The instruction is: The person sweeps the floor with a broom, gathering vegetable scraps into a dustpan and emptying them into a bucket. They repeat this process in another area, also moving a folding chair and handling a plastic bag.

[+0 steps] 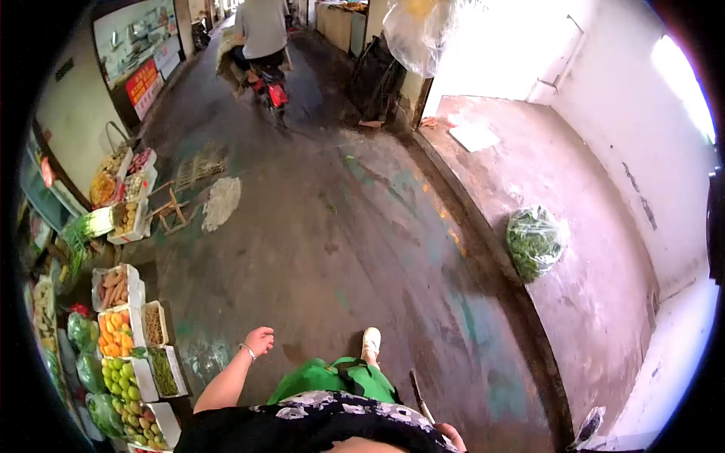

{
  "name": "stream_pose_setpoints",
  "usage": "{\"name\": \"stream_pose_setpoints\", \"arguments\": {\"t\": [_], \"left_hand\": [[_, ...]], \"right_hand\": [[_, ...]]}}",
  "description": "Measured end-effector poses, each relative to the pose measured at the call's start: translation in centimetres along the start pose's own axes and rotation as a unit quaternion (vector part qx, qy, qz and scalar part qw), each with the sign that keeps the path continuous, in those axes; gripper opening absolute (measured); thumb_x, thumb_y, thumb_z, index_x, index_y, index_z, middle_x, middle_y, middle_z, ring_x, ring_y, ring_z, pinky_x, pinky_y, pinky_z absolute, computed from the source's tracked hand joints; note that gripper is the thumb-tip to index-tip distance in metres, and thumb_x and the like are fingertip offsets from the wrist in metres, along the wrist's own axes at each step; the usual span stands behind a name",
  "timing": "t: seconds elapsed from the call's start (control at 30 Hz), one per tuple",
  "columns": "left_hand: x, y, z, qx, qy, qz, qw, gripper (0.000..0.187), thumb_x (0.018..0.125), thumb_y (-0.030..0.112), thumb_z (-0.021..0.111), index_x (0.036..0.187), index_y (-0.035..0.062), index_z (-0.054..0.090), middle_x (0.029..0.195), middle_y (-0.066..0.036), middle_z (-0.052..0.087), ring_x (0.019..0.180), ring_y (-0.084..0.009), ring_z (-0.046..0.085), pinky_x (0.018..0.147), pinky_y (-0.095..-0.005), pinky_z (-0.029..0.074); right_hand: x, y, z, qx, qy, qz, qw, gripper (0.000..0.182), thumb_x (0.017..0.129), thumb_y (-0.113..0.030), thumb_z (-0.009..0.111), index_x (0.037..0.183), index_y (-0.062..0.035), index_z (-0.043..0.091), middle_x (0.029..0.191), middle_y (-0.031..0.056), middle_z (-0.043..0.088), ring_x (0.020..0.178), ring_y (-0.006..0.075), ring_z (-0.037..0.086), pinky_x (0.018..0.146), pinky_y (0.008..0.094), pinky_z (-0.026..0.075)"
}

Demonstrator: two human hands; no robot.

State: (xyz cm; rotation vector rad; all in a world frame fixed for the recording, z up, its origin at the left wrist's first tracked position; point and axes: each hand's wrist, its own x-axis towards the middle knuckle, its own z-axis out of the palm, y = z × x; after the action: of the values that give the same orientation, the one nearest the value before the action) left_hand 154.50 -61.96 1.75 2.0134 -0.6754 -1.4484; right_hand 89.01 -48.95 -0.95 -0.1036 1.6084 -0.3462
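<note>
My left hand point(260, 342) hangs over the wet floor beside the green trousers point(310, 381), its fingers curled in, with a bracelet at the wrist. Whether anything is inside the fingers is too small to tell. At the bottom edge, part of my right hand point(451, 436) shows next to the patterned black top point(347, 408). A thin dark stick-like object point(418, 394) with a pale lower part slants close to it; whether the hand holds it is hidden. One white shoe point(371, 341) is ahead of the trousers.
Crates of orange produce point(115, 333) and green fruit point(121, 377) line the left side, with a small wooden stool point(171, 211) farther up. Ahead, a person point(262, 30) rides a red motorbike point(273, 92). A bag of greens point(535, 243) sits right, past a raised edge.
</note>
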Motion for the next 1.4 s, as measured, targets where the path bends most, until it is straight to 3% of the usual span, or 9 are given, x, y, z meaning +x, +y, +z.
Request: {"name": "stream_pose_setpoints", "arguments": {"t": [0.2, 0.23, 0.37, 0.47, 0.57, 0.73, 0.83, 1.23, 1.4], "left_hand": [[4.3, 0.4, 4.7, 0.107, -0.026, -0.019, 0.994, 0.028, 0.082, 0.016, 0.054, 0.109, 0.0110, 0.056, 0.079, -0.005, 0.063, 0.059, -0.0150, 0.059, 0.049, -0.0308, 0.048], [3.8, 1.7, 5.1, 0.111, -0.043, -0.002, 0.993, 0.028, 0.082, 0.019, 0.053, 0.108, 0.0105, 0.059, 0.083, -0.005, 0.065, 0.063, -0.0148, 0.061, 0.050, -0.0287, 0.048], [6.2, -1.2, 5.4, 0.189, -0.017, 0.074, 0.979, 0.031, 0.081, 0.025, 0.051, 0.106, 0.0098, 0.062, 0.097, -0.014, 0.063, 0.088, -0.0236, 0.061, 0.071, -0.0354, 0.049], [11.0, -6.4, 5.0, 0.584, -0.041, 0.257, 0.769, 0.034, 0.079, 0.025, 0.052, 0.106, 0.0076, 0.060, 0.108, -0.014, 0.059, 0.099, -0.0301, 0.057, 0.080, -0.0376, 0.048], [16.9, -7.1, 3.0, 0.486, -0.131, 0.182, 0.845, 0.035, 0.075, 0.024, 0.056, 0.105, 0.0058, 0.059, 0.111, -0.016, 0.057, 0.100, -0.0294, 0.057, 0.081, -0.0408, 0.048], [27.8, 10.8, -3.7, 0.004, -0.029, -0.215, 0.976, 0.026, 0.076, 0.014, 0.052, 0.097, 0.0021, 0.061, 0.081, -0.012, 0.062, 0.066, -0.0231, 0.061, 0.056, -0.0358, 0.050], [33.9, 26.2, -5.4, 0.099, 0.116, 0.063, 0.986, 0.021, 0.076, 0.014, 0.057, 0.094, 0.0043, 0.063, 0.073, -0.008, 0.063, 0.060, -0.0155, 0.059, 0.050, -0.0299, 0.048], [57.1, 63.4, 7.6, -0.109, -0.198, -0.016, 0.974, 0.040, 0.085, 0.039, 0.052, 0.112, 0.0099, 0.055, 0.094, -0.007, 0.061, 0.075, -0.0180, 0.061, 0.057, -0.0309, 0.049], [63.7, 70.1, 9.8, -0.316, -0.252, -0.057, 0.913, 0.049, 0.080, 0.063, 0.045, 0.099, 0.0193, 0.056, 0.090, 0.000, 0.061, 0.076, -0.0159, 0.058, 0.065, -0.0341, 0.043]], "right_hand": [[-1.2, -20.6, 7.1, 0.149, -0.162, 0.029, 0.975, 0.016, 0.080, -0.012, 0.053, 0.088, -0.0001, 0.060, 0.084, 0.0127, 0.062, 0.080, 0.0207, 0.057, 0.078, 0.0297, 0.044], [10.0, -18.8, 2.6, -0.073, -0.229, -0.209, 0.948, 0.019, 0.076, -0.017, 0.058, 0.089, -0.0029, 0.056, 0.081, 0.0135, 0.056, 0.074, 0.0236, 0.053, 0.063, 0.0416, 0.043], [13.6, -37.0, 9.8, -0.157, 0.000, 0.158, 0.975, 0.009, 0.076, -0.013, 0.051, 0.072, -0.0044, 0.050, 0.057, 0.0070, 0.046, 0.045, 0.0213, 0.045, 0.042, 0.0341, 0.036], [14.3, -45.9, 15.8, 0.023, 0.024, 0.059, 0.998, 0.016, 0.080, -0.015, 0.047, 0.067, -0.0068, 0.044, 0.052, 0.0035, 0.042, 0.042, 0.0175, 0.041, 0.039, 0.0299, 0.034], [19.0, -52.7, 19.8, -0.049, -0.006, 0.018, 0.999, 0.015, 0.084, -0.016, 0.046, 0.072, -0.0086, 0.042, 0.053, 0.0012, 0.042, 0.041, 0.0148, 0.040, 0.037, 0.0276, 0.033], [22.3, -62.8, 29.5, -0.169, -0.087, -0.143, 0.971, 0.014, 0.084, -0.017, 0.046, 0.074, -0.0086, 0.041, 0.053, 0.0013, 0.041, 0.041, 0.0142, 0.039, 0.037, 0.0271, 0.032], [14.8, -72.5, 39.9, -0.020, -0.066, -0.060, 0.996, 0.011, 0.084, -0.016, 0.047, 0.078, -0.0084, 0.041, 0.056, 0.0000, 0.041, 0.043, 0.0118, 0.039, 0.037, 0.0257, 0.031], [19.7, -95.3, 59.5, -0.214, -0.350, -0.271, 0.871, 0.024, 0.085, -0.026, 0.051, 0.091, -0.0024, 0.053, 0.066, 0.0071, 0.054, 0.046, 0.0149, 0.048, 0.037, 0.0265, 0.035], [14.6, -105.7, 71.0, -0.356, -0.380, -0.117, 0.846, 0.034, 0.085, -0.040, 0.053, 0.095, -0.0083, 0.059, 0.064, -0.0032, 0.053, 0.049, 0.0069, 0.046, 0.040, 0.0206, 0.031]]}}
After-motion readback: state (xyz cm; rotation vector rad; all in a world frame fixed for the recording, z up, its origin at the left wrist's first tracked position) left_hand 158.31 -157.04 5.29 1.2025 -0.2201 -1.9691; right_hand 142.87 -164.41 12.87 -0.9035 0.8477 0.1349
